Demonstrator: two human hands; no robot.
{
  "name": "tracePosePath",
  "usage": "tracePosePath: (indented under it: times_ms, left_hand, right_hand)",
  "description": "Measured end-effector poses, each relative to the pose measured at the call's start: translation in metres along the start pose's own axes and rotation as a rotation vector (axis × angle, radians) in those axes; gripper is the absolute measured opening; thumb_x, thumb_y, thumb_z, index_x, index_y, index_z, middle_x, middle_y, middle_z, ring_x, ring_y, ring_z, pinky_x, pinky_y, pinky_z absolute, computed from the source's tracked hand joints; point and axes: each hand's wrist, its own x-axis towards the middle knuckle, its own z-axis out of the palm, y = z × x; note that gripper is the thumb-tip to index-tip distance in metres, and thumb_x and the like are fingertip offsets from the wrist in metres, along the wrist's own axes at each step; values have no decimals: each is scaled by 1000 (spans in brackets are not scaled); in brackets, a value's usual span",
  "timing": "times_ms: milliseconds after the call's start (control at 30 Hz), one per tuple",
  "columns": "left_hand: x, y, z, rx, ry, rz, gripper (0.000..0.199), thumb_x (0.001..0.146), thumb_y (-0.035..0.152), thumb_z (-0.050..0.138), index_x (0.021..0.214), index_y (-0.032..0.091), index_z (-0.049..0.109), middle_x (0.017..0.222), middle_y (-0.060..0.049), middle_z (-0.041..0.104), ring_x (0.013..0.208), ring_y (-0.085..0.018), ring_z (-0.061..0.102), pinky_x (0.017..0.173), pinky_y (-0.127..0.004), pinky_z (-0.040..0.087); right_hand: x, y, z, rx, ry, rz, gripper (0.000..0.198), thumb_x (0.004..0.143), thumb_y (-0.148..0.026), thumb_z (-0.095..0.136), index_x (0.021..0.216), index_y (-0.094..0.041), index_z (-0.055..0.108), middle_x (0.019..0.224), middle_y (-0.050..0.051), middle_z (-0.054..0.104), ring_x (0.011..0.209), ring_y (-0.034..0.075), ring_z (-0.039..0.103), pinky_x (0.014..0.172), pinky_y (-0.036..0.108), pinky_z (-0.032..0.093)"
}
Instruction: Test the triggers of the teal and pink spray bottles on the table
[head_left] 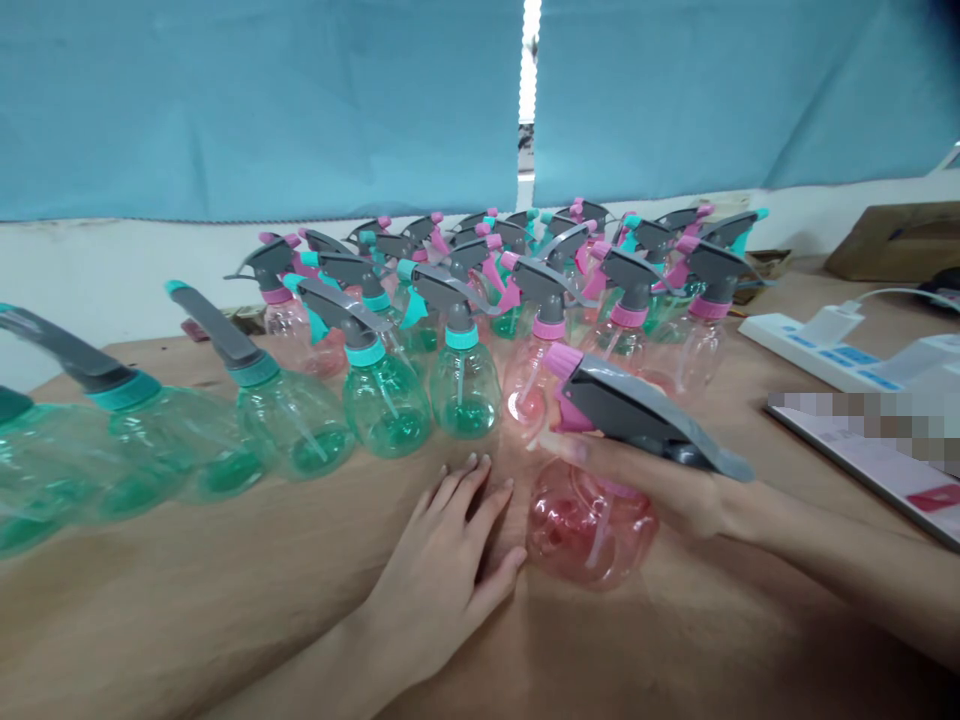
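A pink spray bottle (592, 530) with a grey and pink trigger head stands upright at the front of the wooden table (300, 620). Around its neck, just under the trigger head, is my right hand (660, 480); some fingers are hidden behind the bottle. Flat on the table to the left of that bottle lies my left hand (450, 550), fingers stretched out and holding nothing. Just beyond its fingertips are a green spray bottle (465, 390) with a turquoise collar and another green spray bottle (386, 400).
More green spray bottles (292, 430) form a row toward the left edge. Behind stand several pink and green ones, packed close. At right are a white power strip (825, 350) with plugs and a flat device (862, 450). A brown box (892, 240) sits beyond, and blue curtains (262, 110) hang behind.
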Motion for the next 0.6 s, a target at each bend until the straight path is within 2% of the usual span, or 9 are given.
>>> tracePosePath:
  times_ms: [133, 300, 433, 600]
  left_hand:
    - [-1, 0, -1, -10, -8, 0, 45, 93, 34, 52, 133, 14, 48, 143, -16, 43, 127, -33, 42, 102, -53, 36]
    - [-1, -1, 0, -29, 16, 4, 44, 93, 35, 52, 133, 16, 48, 143, -15, 42, 128, -34, 41, 101, -54, 37]
    - [0, -2, 1, -38, 12, 5, 45, 93, 34, 52, 133, 15, 47, 143, -16, 42, 129, -34, 40, 102, -54, 36]
    - [0, -1, -1, -34, 4, -7, 44, 93, 34, 52, 133, 16, 47, 143, -15, 42, 128, -34, 41, 102, -54, 37]
  right_hand:
    - [4, -7, 0, 32, -33, 16, 23, 84, -42, 58, 73, -22, 56, 69, -3, 51, 61, 12, 48, 55, 25, 42]
    - [9, -16, 2, 82, -97, -46, 31, 88, -41, 53, 64, -20, 53, 64, -4, 47, 55, 9, 43, 50, 23, 38]
    - [13, -25, 5, 135, -86, -98, 23, 86, -31, 53, 67, -21, 59, 66, -3, 56, 60, 10, 54, 57, 24, 47]
    - [16, -25, 8, 170, -54, -96, 18, 82, -34, 59, 68, -23, 63, 61, -2, 62, 73, 16, 64, 67, 28, 54]
